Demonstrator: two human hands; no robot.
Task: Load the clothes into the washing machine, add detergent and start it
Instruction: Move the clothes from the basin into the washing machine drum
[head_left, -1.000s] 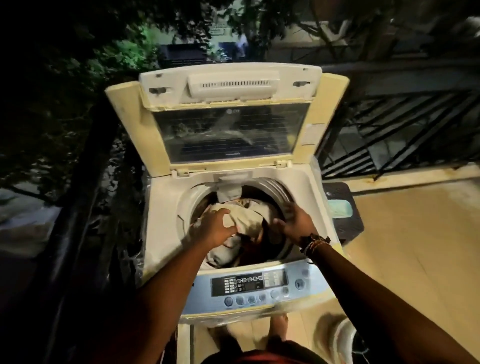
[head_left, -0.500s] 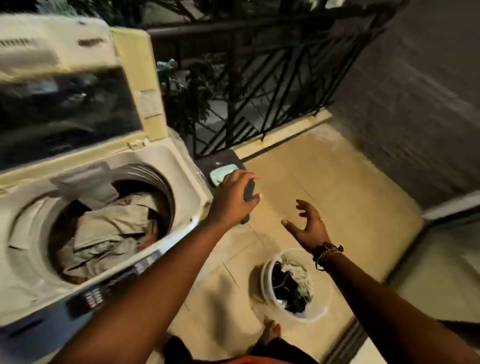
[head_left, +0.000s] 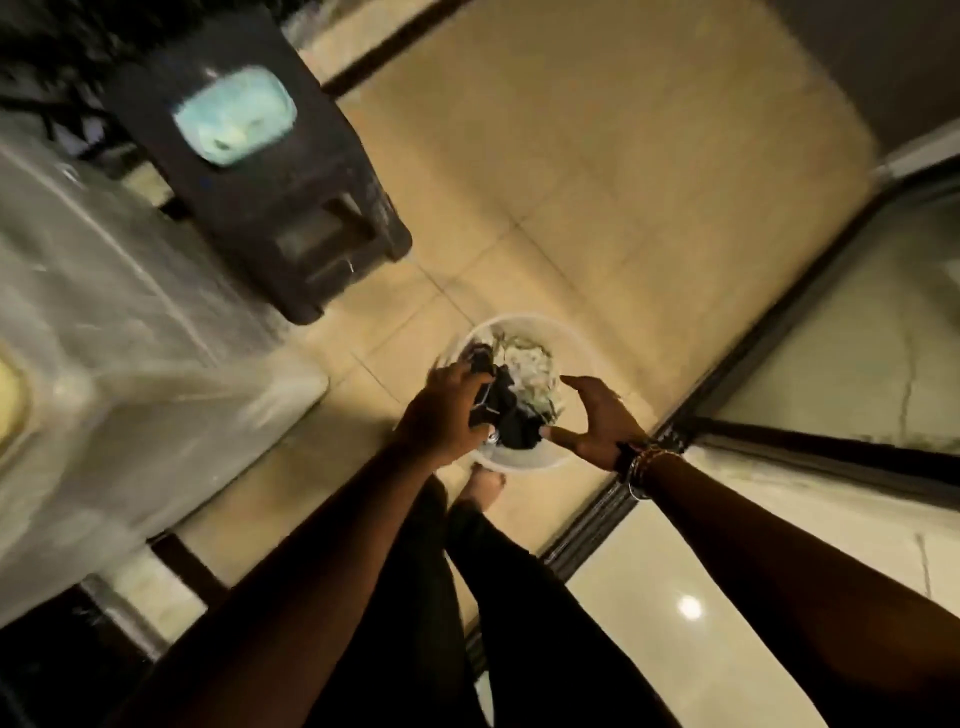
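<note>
You are reaching into the white bucket (head_left: 519, 457) on the floor. Your left hand (head_left: 447, 410) is closing on the dark garment (head_left: 506, 410); your right hand (head_left: 597, 421) is spread open beside it. A loose grip risks trailing clothes snagging the rim and dropping.

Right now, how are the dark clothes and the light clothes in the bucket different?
The dark clothes are black; the light clothes are pale and whitish. The dark clothes lie on the near side of the white bucket, the light clothes farther back. The left hand is gripping the dark clothes and the right hand touches them with its thumb, while no hand holds the light clothes. Both are crumpled and sit in the same bucket.
</note>
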